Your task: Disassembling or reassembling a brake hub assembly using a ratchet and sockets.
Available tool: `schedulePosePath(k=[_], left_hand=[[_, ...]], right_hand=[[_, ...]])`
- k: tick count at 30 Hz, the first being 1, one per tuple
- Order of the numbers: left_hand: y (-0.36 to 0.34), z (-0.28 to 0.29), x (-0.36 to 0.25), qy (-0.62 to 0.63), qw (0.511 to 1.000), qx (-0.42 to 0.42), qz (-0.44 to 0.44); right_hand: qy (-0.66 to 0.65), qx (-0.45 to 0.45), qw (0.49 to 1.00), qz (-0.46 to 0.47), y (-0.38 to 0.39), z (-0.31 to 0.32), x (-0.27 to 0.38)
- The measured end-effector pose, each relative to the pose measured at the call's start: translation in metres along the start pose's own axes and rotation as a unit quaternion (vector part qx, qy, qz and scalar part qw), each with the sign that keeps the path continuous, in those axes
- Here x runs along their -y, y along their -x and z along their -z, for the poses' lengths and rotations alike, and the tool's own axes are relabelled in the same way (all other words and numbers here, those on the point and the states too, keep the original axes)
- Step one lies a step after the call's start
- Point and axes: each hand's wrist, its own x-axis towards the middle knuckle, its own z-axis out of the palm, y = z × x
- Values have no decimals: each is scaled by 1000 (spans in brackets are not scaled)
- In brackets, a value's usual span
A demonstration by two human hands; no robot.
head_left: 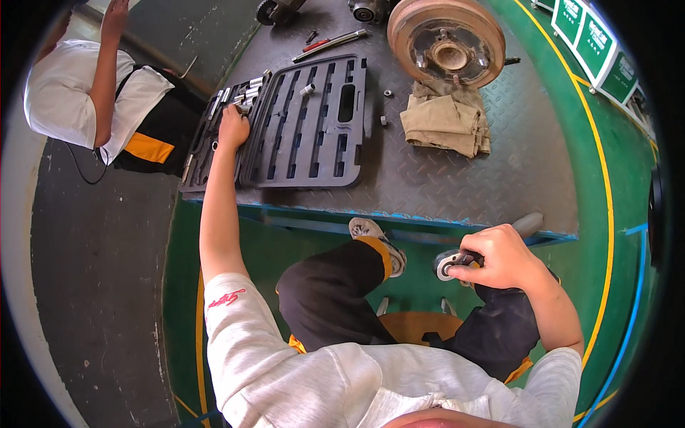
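Note:
My left hand [234, 128] reaches into the left half of an open black socket case [354, 170]. Its fingers close on a silver socket [244, 109], among several others in their slots. One loose socket [307, 90] lies on the case's other half. Beyond the table's front edge, over my thigh, my right hand [505, 255] is wrapped around a ratchet wrench [447, 267]. The round head of the ratchet points left, my thumb lies beside it, and the palm hides most of the handle.
A rusty brake drum with hub [446, 53] stands on the metal table [428, 192], beside a folded tan cloth [446, 121]. Two small nuts [387, 93] lie near the case. Behind it are a long bar [332, 45] and a red-handled tool [315, 46]. Another person [78, 93] is at left.

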Motion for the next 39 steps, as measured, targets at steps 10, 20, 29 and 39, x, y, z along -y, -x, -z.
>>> schedulePosePath(k=[10, 20, 29, 39], left_hand=[[16, 45, -38, 51, 990, -2, 134], [21, 83, 2, 46, 991, -13, 122], [53, 92, -29, -14, 983, 165, 74], [51, 61, -280, 108, 945, 110, -289]], right_hand=[[12, 15, 1000, 11, -2, -1, -2], [18, 20, 1000, -1, 1, -2, -4], [42, 23, 999, -14, 7, -1, -7], [38, 27, 998, -31, 10, -2, -14]])
